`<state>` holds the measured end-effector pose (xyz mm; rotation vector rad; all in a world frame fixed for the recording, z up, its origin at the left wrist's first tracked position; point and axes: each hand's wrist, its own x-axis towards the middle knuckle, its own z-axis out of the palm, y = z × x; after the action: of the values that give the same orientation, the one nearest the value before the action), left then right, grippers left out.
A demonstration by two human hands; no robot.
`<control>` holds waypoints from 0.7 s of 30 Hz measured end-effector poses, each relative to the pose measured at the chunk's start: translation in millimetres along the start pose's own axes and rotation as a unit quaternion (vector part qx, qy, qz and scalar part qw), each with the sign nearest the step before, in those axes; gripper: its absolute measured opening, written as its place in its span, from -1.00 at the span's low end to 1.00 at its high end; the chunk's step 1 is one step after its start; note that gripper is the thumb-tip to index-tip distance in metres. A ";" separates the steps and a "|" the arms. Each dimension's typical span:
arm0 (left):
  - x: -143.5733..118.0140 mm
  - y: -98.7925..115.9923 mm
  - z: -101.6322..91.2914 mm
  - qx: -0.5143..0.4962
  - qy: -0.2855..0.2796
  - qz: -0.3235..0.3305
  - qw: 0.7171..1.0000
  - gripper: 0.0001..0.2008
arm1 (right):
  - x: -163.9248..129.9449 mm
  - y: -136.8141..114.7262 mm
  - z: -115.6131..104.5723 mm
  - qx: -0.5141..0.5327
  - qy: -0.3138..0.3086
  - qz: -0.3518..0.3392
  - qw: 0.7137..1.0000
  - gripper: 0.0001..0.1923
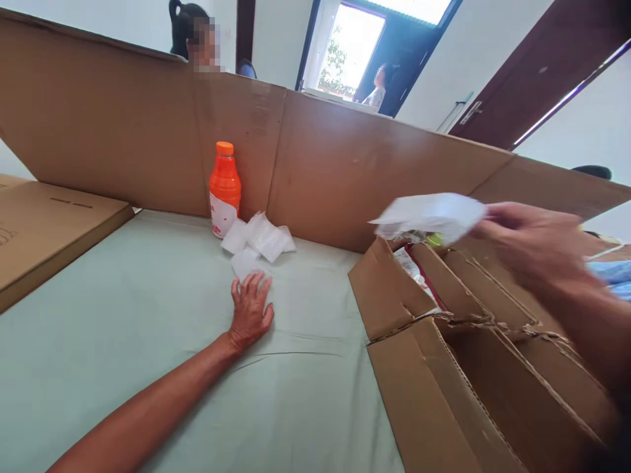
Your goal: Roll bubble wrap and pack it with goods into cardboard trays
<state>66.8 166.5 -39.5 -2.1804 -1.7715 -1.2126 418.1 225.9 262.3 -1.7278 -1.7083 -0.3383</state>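
Note:
My left hand (250,307) lies flat on the pale green cloth (148,341), palm down, fingers spread, its fingertips touching a small white packet (245,263). More clear-white packets (263,238) lie in a little pile just beyond, beside an upright orange bottle (225,189) with an orange cap. My right hand (530,244) hovers over the open cardboard box (444,355) at the right and pinches a white plastic packet (430,215), which is blurred. Inside the box I glimpse several packaged items, mostly hidden by the flaps.
A tall cardboard wall (345,171) stands along the back of the surface. A flat cardboard sheet (44,230) lies at the left. Beyond the wall a person's head (194,33) shows, and another person (377,89) stands by a bright doorway.

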 end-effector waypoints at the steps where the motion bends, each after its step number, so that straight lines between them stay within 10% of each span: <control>1: -0.2 1.6 -2.2 -0.011 0.012 0.023 1.000 -0.49 | 3.7 -29.1 23.6 0.059 -0.020 0.000 0.998 -0.86; 6: 1.9 1.0 -7.7 -0.035 0.054 0.050 0.997 -0.53 | -15.9 -158.1 151.0 0.204 -0.134 0.006 0.970 -0.82; 10: 6.3 -5.5 -7.0 -0.028 0.073 0.026 0.997 -0.46 | -66.2 -194.1 202.2 0.237 -0.332 0.011 0.913 -0.72; 15: 2.2 -8.3 -8.7 -0.026 0.098 0.051 0.994 -0.47 | -77.9 -148.7 150.1 0.345 -0.409 -0.001 0.845 -0.79; 21: -1.7 -13.2 -0.6 -0.024 0.116 0.101 0.988 -0.47 | -22.1 6.7 39.1 0.154 -0.187 0.110 0.964 -0.74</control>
<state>55.2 169.1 -45.5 -2.0829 -1.4085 -1.4043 411.5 233.4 217.9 -1.7967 -1.6894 0.3601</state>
